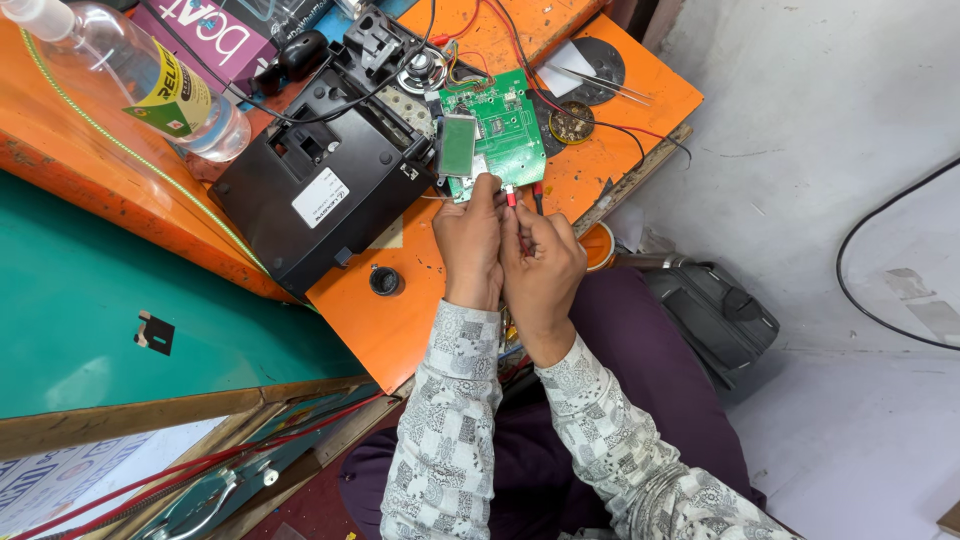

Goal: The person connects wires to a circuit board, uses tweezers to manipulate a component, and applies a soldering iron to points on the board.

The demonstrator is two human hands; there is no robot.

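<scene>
We pinch thin red wires [513,197] between both hands, left hand [470,240] and right hand [540,262], at the near edge of the green circuit board [492,130] on the orange table [400,320]; tugging could tear a solder joint

Long sleeves in grey-and-white patchwork print, dark purple trousers, bare hands [510,250]

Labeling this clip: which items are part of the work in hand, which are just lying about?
In hand:
left hand and right hand, pinching red-tipped probes
green circuit board
black device casing

Lying about:
clear plastic bottle
tweezers
small black knob
purple box
orange workbench
</scene>
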